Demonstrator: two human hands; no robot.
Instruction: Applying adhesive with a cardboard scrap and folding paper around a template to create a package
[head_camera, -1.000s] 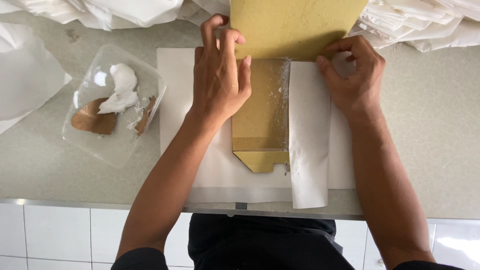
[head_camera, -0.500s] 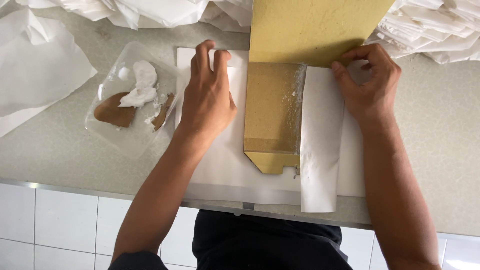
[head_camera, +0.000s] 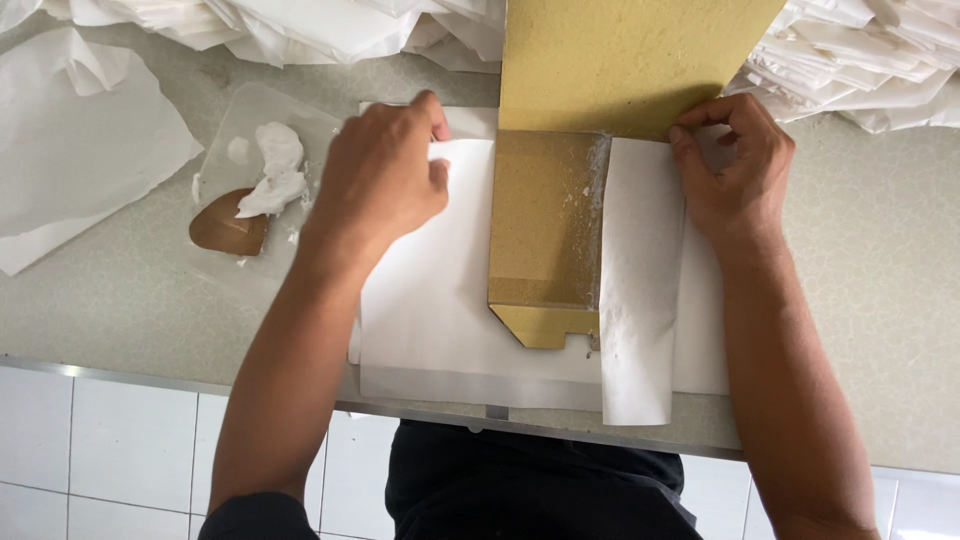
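Two hands | left hand (head_camera: 380, 180) fingers pinching white paper (head_camera: 440, 300) | right hand (head_camera: 735, 170) fingers pressing flap (head_camera: 640, 290)

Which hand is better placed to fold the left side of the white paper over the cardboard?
Left. The left hand already grips the white paper at its left flap's top edge, beside the cardboard; the right hand pins the folded right flap.

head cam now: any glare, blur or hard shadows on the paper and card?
Head view: soft even light, no hard shadows; white paper sheet nearly blown out, little texture; left hand slightly motion-soft; right hand and brown card sharp; mild sheen on the clear tray.
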